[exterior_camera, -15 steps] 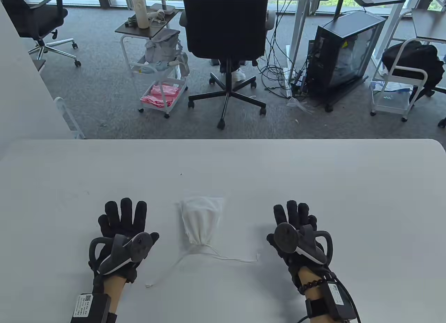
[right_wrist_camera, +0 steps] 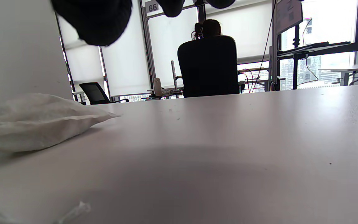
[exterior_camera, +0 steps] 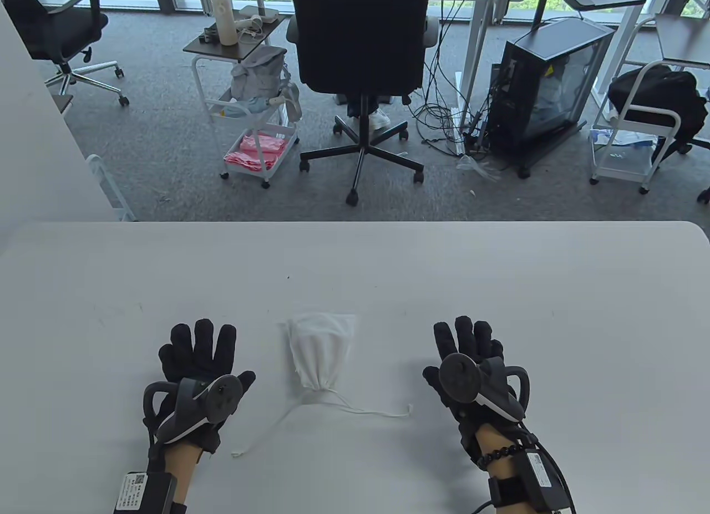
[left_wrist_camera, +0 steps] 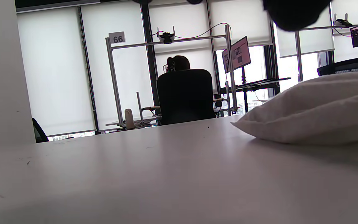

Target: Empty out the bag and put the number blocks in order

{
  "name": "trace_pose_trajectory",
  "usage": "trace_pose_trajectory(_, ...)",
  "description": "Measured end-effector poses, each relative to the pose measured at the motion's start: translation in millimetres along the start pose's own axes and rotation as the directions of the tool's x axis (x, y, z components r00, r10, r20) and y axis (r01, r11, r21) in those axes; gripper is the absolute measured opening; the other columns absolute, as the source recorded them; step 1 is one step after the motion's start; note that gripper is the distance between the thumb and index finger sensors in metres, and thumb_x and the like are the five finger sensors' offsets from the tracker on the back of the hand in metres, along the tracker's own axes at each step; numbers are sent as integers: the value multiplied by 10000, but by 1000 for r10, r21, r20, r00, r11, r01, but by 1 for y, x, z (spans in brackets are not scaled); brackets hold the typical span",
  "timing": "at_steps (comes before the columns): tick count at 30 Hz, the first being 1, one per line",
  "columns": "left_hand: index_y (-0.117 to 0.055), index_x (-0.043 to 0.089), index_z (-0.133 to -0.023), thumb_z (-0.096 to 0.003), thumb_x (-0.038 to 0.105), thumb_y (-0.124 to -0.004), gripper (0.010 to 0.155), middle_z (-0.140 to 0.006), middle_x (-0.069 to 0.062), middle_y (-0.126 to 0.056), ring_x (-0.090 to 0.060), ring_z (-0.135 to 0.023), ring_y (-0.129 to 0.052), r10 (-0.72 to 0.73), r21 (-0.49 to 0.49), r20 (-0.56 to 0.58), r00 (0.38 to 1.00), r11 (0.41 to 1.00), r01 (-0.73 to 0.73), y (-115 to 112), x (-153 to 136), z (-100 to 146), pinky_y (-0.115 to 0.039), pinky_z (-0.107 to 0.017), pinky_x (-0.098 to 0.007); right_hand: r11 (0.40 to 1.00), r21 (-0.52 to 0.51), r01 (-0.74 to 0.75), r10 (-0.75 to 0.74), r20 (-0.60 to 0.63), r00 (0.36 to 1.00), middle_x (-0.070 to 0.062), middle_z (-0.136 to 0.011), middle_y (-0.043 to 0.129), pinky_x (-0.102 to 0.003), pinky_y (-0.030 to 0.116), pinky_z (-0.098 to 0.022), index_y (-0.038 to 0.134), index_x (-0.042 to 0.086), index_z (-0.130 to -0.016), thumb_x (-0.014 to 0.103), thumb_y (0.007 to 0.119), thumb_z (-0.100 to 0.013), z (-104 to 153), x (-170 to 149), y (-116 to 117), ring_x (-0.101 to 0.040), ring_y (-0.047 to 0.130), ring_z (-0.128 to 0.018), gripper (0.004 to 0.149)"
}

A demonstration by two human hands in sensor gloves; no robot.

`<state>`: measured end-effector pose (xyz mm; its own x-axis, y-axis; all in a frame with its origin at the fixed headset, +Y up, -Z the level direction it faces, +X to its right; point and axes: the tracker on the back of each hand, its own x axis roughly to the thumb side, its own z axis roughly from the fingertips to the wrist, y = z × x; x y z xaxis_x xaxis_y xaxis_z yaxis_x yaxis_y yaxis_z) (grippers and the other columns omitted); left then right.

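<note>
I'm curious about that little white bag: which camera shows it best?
The table view: the whole white bag lies between the hands, its tied neck and drawstrings trailing toward the person. The left wrist view and right wrist view each catch only a low side slice.

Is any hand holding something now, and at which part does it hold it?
Nothing is held. The left hand and the right hand lie open on the table, either side of the white bag, not touching it.

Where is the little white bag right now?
In the table view the white bag lies on the table, near the front and about midway between the left hand and the right hand, touching neither.
</note>
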<state>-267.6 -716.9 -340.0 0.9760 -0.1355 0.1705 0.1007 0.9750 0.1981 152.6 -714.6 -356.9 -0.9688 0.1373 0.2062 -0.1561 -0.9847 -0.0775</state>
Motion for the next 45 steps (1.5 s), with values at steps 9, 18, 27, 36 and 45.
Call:
trace_pose_trajectory(9,-300,145,-1160,-533,608,-633,847,-1164,-332,-251,-729,-1002,-307,11,1,21,1000,1000,-11,0,5,1,-359,-646,-834,1000,-15,-8,8,19,1000,-292,-1157,245,-760,376,-698,380,137,-1130,465,724,-532,-1,4,-3,-628,270,-1004,764)
trace_pose_trajectory(18,-361,162,-1153,-525,595,-662,820,-1168,-320,-301,-709,-1013,-351,31,-8,82,996,1000,-30,-1,21,0,-373,-650,-829,999,-36,1,0,28,1000,-294,-1156,256,-759,384,-699,393,132,-1129,460,722,-535,-2,5,-5,-628,282,-1005,754)
trace_pose_trajectory(27,-495,222,-1115,-508,550,-731,729,-1164,-285,-437,-645,-1024,-513,-20,-48,181,983,998,29,-11,50,-7,-417,-662,-815,999,-50,17,-14,47,999,-298,-1155,269,-756,395,-700,399,125,-1128,457,720,-537,-4,8,-6,-628,300,-1005,750)
trace_pose_trajectory(36,-590,289,-1063,-466,544,-797,681,-1154,-223,-530,-582,-1027,-601,-201,0,349,915,977,214,-16,95,-26,-427,-672,-811,997,-71,23,-19,50,999,-298,-1154,279,-754,400,-701,404,116,-1127,455,718,-538,-2,10,-8,-626,307,-1006,749)
trace_pose_trajectory(45,-676,209,-1023,-445,595,-773,701,-1105,-215,-627,-537,-994,-690,-416,87,376,828,906,415,-29,127,-44,-459,-669,-799,997,-77,22,-18,47,999,-304,-1152,281,-755,402,-699,397,96,-1127,453,717,-539,-1,12,-9,-632,309,-1002,760)
